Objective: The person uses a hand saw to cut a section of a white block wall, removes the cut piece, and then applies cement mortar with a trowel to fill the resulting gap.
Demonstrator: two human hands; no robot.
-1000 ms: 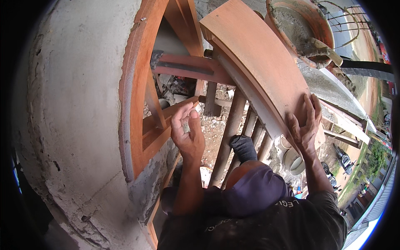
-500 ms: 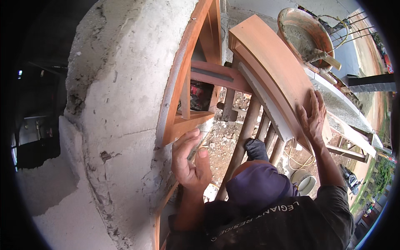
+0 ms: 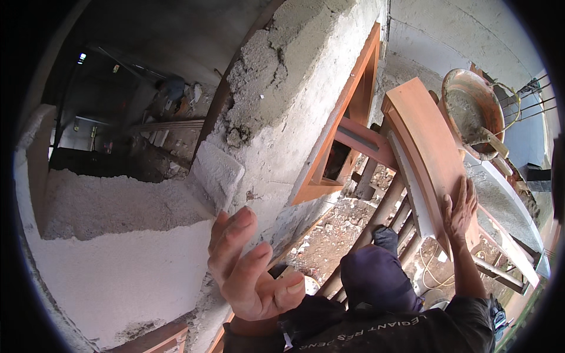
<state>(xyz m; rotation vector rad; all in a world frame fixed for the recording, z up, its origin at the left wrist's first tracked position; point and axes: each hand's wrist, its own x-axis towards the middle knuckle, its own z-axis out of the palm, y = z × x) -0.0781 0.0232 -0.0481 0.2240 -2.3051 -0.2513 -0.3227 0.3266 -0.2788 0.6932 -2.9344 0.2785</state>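
My right hand (image 3: pixel 462 212) lies flat with fingers stretched along the curved brown wooden frame (image 3: pixel 421 135), near its lower end. The frame leans on a reddish beam (image 3: pixel 368 143) and has a pale strip along its inner edge. My left hand (image 3: pixel 250 267) is raised in front of the rough concrete wall (image 3: pixel 294 112), fingers bent and apart, with nothing in it. It seems apart from the wall. A second wooden frame (image 3: pixel 335 156) is set against the wall's side. Below me show my dark shirt, purple clothing and a black boot (image 3: pixel 385 238).
An orange tub (image 3: pixel 497 109) of grey mortar stands beyond the curved frame, with a wooden-handled tool (image 3: pixel 494 141) in it. Round poles (image 3: pixel 376 206) run beneath me above rubble ground. Pale block edging (image 3: pixel 129 265) is at left, with a dark interior behind it. Steel rods (image 3: pixel 532 88) stick out at far right.
The view has swung left, so the wall and frames sit further right. My left hand has turned, its fingers spreading more. My right hand stays on the curved frame.
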